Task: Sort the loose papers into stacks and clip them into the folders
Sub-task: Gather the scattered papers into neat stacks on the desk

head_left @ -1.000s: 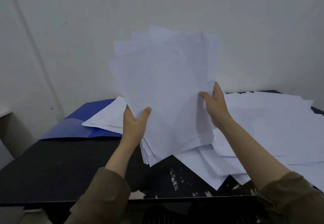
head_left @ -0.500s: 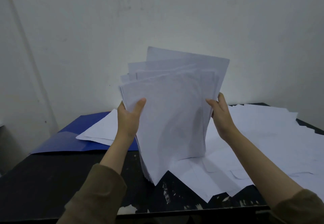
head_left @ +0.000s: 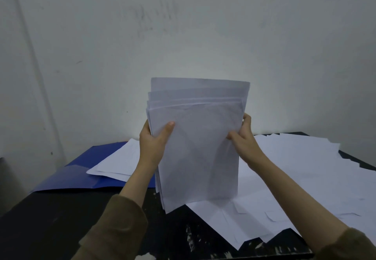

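I hold a stack of white papers (head_left: pixel 198 147) upright on its bottom edge over the black table (head_left: pixel 50 225). My left hand (head_left: pixel 154 143) grips the stack's left edge, thumb across the front sheet. My right hand (head_left: pixel 243 139) grips the right edge, fingers curled round it. The sheets' top edges are stepped, not level. A blue folder (head_left: pixel 81 174) lies flat at the left with a few white sheets (head_left: pixel 120 164) on it. Loose white papers (head_left: pixel 301 174) cover the table's right side.
A pale wall (head_left: pixel 183 35) rises directly behind the table. The table's front edge (head_left: pixel 223 256) is chipped and runs along the bottom of the view. Bare black tabletop shows at the front left.
The fanned, skewed sheets have been drawn together into a squarer upright stack and lowered toward the table. Both hands moved closer in along the stack's sides.
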